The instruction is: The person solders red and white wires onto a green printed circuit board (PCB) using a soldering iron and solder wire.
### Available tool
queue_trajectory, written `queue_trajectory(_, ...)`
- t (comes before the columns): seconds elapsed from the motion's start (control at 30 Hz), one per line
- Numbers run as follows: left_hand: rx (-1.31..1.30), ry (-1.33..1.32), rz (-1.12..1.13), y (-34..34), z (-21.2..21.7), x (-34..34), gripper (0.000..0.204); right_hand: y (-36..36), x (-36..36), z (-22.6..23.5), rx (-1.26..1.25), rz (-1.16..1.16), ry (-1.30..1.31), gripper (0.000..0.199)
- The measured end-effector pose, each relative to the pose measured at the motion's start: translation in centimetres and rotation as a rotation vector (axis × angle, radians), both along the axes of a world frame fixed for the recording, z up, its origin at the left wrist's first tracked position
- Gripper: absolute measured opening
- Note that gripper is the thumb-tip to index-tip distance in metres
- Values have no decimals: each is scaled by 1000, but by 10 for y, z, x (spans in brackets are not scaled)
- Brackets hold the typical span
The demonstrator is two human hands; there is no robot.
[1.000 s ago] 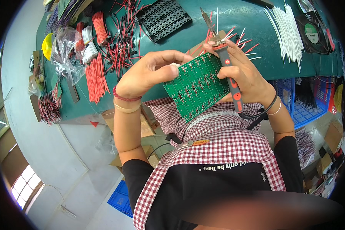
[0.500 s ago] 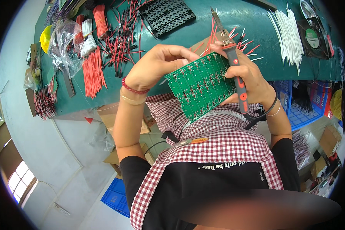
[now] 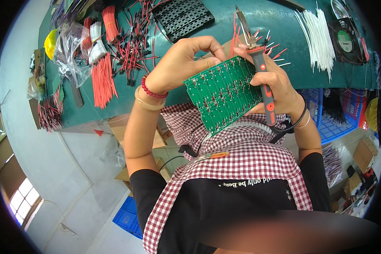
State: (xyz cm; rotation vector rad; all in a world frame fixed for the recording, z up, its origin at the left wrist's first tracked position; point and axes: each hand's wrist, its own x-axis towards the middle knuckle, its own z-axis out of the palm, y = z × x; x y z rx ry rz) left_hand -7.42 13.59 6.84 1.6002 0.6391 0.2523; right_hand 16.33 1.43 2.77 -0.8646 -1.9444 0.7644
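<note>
My left hand (image 3: 180, 63) grips the top left edge of a green circuit board panel (image 3: 224, 93), held tilted above my lap. My right hand (image 3: 275, 84) is closed around a soldering iron (image 3: 260, 67) with a grey and orange handle, its metal tip pointing up and away from me. The same hand also steadies the board's right edge. Red and white wire ends (image 3: 266, 42) stick out beyond the board's far edge. A red bead bracelet and a pale bangle sit on my left wrist.
A green workbench (image 3: 224, 25) runs across the top. On it lie bundles of red wires (image 3: 101, 80), a black grid tray (image 3: 182, 17), white wires (image 3: 317, 38), a black fan (image 3: 345, 36) and plastic bags. Blue crates (image 3: 330, 122) stand at right. Cardboard boxes lie under the bench.
Both hands have lifted the board and the soldering iron slightly higher and farther from me. The grips stay the same.
</note>
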Motion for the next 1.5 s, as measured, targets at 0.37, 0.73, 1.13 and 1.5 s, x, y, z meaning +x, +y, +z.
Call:
queue_trajectory(0.37,194,91,-13,-2,-5,-3,15,-4,2,1,-6,-20,-61,63)
queue_trajectory(0.73,-407,194,98,-1,18,-11,27,-4,-5,-2,26,-43,-110,67)
queue_trajectory(1.13,-265,278,25,-8,1,-30,25,-2,-16,2,-9,28,-134,60)
queue_trajectory(1.5,-133,261,-3,-11,-28,-39,24,-46,-25,8,-45,-135,-41,33)
